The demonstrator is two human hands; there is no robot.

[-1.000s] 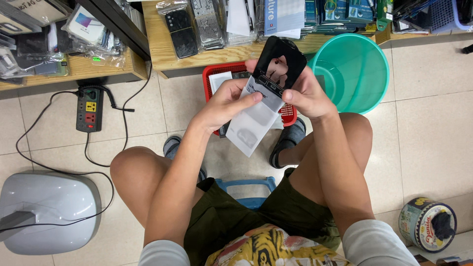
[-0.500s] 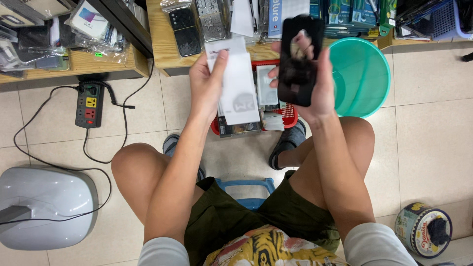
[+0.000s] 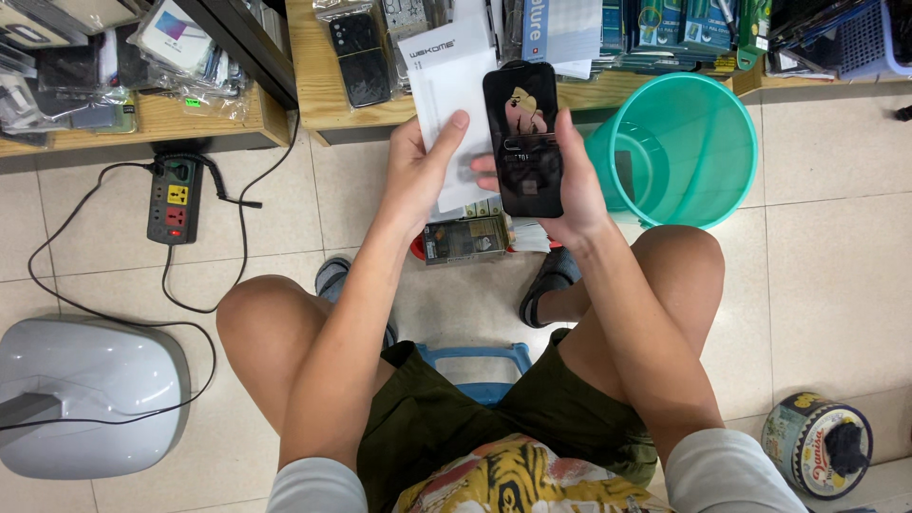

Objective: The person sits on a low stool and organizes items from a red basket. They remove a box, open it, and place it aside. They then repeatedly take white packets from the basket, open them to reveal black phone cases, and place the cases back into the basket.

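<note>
Screen protector (image 3: 524,142), the black glossy sheet with a pale figure reflected in it, stands upright in your right hand (image 3: 560,180), raised above your knees and in front of the low wooden shelf (image 3: 323,95). Your right grip is closed on it: fingers behind, thumb along its right edge. Judging by how flat it stays, it is thin, stiff and light, probably glass, so likely brittle at the corners and slippery on the face. Take it by the long edges, not the face, and do not flex it.

Just beside it, touching or nearly so, your left hand (image 3: 423,166) holds a white paper sleeve (image 3: 451,95), thumb on the front and fingers behind. That one looks soft and light and will crease if you squeeze.

Below your hands a red tray (image 3: 418,249) sits on the tiled floor, mostly hidden, with small boxes (image 3: 465,237) in it. A teal plastic bucket (image 3: 679,152) stands just right of your right hand, close enough for your elbow to knock. Packaged goods crowd the shelf right behind the sheet. Farther left lie a power strip (image 3: 174,199) with its black cable (image 3: 57,294), and a grey domed machine (image 3: 85,394). A round tin (image 3: 817,446) sits by your right thigh.
</note>
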